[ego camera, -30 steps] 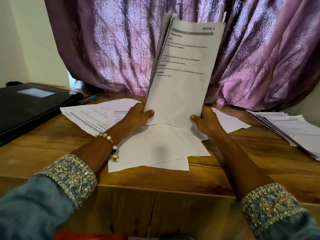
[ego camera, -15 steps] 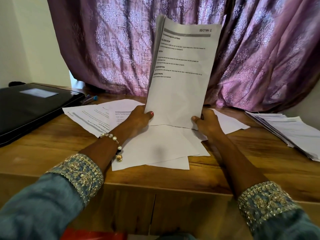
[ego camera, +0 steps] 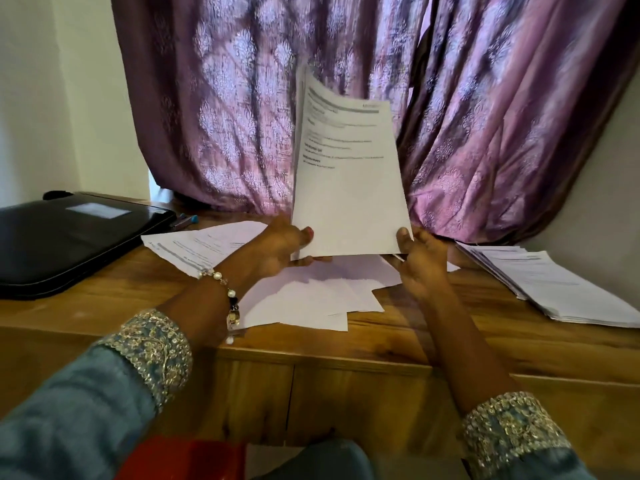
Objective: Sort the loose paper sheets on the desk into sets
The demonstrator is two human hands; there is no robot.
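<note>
Both hands hold a thin bundle of sheets [ego camera: 349,181] upright over the middle of the wooden worktop [ego camera: 450,327], in front of a purple curtain [ego camera: 502,116]. The left hand [ego camera: 280,247] grips the lower left corner, its thumb lying on the front page and the other fingers [ego camera: 311,260] passing under the bottom edge; the right hand [ego camera: 419,261] pinches the lower right corner with its thumb on the front. The front page is white, with a grey bar across its top, a small heading at its 1 o'clock corner and several short lines of print in its upper half; the lower half is blank. The print is blurred and cannot be read. At the top left the edges of more pages show behind it, and the bundle bends a little toward the curtain. Just under the bundle lie loose blank sheets [ego camera: 311,299], overlapping at different angles and touching each other. At 10 o'clock from them, partly under the left hand, lie printed sheets [ego camera: 194,247] with grey bars. At 3 o'clock, well apart, a thicker stack [ego camera: 561,289] of printed pages lies on the worktop with its edges fanned. At 9 o'clock lies a black folder [ego camera: 69,244], and just beyond its far corner are pens [ego camera: 185,220]. The left wrist wears a pearl bracelet [ego camera: 228,296].
</note>
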